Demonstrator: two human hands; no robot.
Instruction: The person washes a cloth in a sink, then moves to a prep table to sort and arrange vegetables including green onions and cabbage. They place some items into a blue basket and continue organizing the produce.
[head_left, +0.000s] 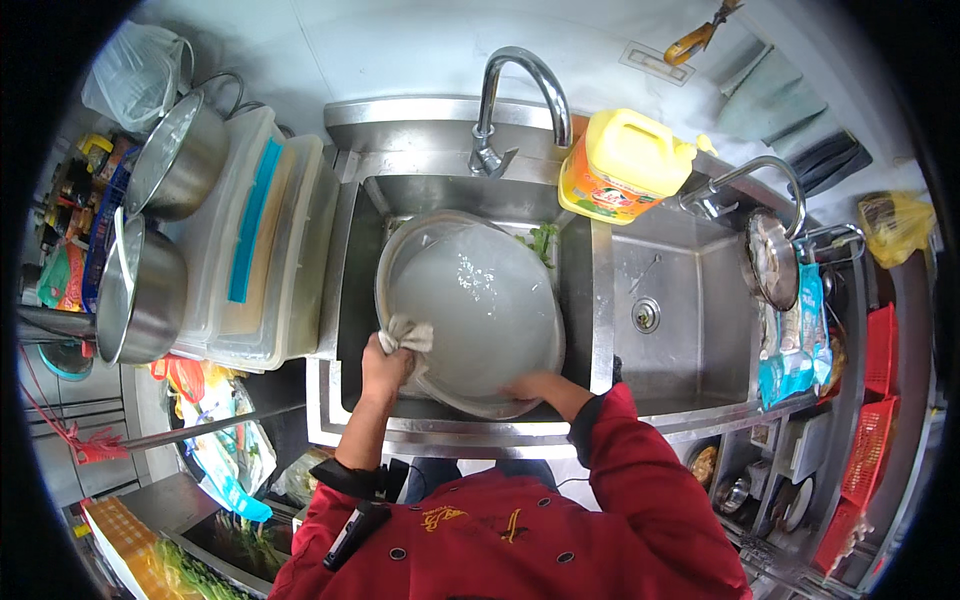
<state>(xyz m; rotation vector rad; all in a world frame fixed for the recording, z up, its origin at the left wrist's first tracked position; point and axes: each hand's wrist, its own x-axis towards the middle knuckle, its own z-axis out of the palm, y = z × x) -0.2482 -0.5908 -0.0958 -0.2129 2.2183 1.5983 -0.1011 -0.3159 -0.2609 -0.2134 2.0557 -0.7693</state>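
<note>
A large round metal basin (386, 262) filled with cloudy water stands in the left sink bowl (442, 193). My left hand (385, 366) is closed around a bunched pale cloth (406, 335) at the basin's left front rim. On the near right side, my right hand (531, 385) reaches over the rim. Its fingertips are at the murky water, so their grip is unclear. Green leaves (541, 244) lie in the sink behind the basin. A chrome faucet (491, 97) rises at the back, its spout to the right of the basin.
A yellow plastic jug (626, 165) stands behind the divider. The right sink bowl (675, 300) has a drain (645, 315). Lidded plastic boxes (300, 255) and steel pots (161, 289) crowd the left side. A blue package (799, 330) and a pan (772, 259) sit at right.
</note>
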